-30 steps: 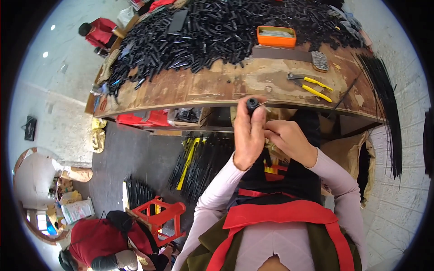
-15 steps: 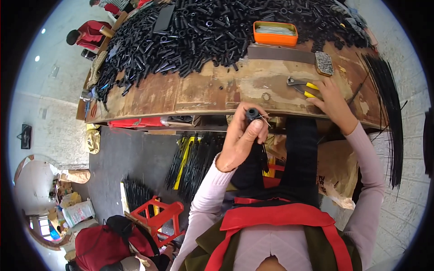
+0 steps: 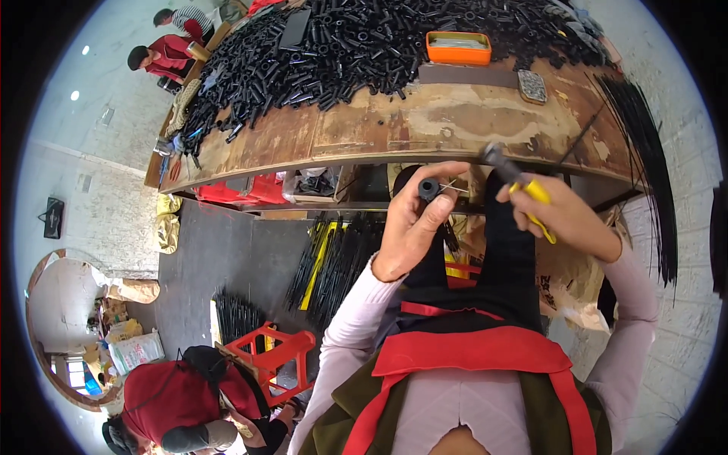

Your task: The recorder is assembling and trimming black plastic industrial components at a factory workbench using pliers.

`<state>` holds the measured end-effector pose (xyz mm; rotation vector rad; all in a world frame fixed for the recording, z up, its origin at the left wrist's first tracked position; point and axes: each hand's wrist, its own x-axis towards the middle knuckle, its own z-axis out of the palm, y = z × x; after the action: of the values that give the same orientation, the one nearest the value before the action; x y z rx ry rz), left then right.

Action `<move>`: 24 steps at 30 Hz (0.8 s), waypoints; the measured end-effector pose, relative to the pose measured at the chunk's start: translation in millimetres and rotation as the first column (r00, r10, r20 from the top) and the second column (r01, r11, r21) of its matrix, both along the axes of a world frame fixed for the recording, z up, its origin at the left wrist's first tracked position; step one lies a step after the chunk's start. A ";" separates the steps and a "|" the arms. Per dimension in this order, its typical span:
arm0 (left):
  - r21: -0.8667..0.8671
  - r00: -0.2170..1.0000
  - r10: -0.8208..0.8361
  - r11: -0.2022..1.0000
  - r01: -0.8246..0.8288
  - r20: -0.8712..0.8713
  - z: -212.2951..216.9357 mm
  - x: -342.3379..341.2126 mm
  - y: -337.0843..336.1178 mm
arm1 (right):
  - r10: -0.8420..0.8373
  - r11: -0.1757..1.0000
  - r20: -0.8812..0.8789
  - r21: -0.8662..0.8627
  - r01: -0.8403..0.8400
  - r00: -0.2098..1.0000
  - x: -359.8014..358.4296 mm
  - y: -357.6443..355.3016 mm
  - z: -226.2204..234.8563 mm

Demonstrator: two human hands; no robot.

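Past the table's front edge, over my lap, my left hand [image 3: 409,231] grips a black hollow tube [image 3: 429,189] with its round end up. A thin metal pin [image 3: 457,185] sticks out sideways from the tube. To the right, my right hand [image 3: 570,218] is closed round the yellow handles of end-cutting pincers [image 3: 537,191]. The dark head of the pincers points away and to the left, near the table edge, apart from the pin and slightly blurred. Whether the jaws are apart is hard to see. The lower part of the tube is hidden by my hand and lap.
A large heap of black tubes [image 3: 334,57] covers the back of the wooden table [image 3: 341,125]. An orange box [image 3: 458,48] and a small tin [image 3: 532,87] stand at the right. Long black rods [image 3: 644,159] hang over the right end. A co-worker in red [image 3: 182,394] bends by a red stool [image 3: 284,356].
My right hand has picked the pincers up off the table and drawn them toward my left hand. My left hand, still gripping the tube, has shifted only slightly.
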<state>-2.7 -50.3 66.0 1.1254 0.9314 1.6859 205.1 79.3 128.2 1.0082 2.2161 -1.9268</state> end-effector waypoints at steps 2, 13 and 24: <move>-0.022 0.990 0.051 0.998 -0.054 -0.133 0.3 2.6 -8.9 | 0.038 0.969 -0.016 0.245 -0.033 0.999 4.9 -27.6 -4.3; -0.096 0.988 -0.098 0.992 0.086 -0.120 13.1 18.5 -35.6 | 0.152 0.141 -0.152 0.981 0.131 0.977 4.8 -59.1 -15.5; -0.148 0.898 -0.289 0.956 0.253 -0.333 16.8 10.8 -48.7 | 0.377 0.883 -0.011 -0.299 -0.363 0.926 33.2 -55.5 21.5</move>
<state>8.1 -99.0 82.8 1.4448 1.0122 1.2188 238.3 23.8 149.7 0.5331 1.8465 -1.9474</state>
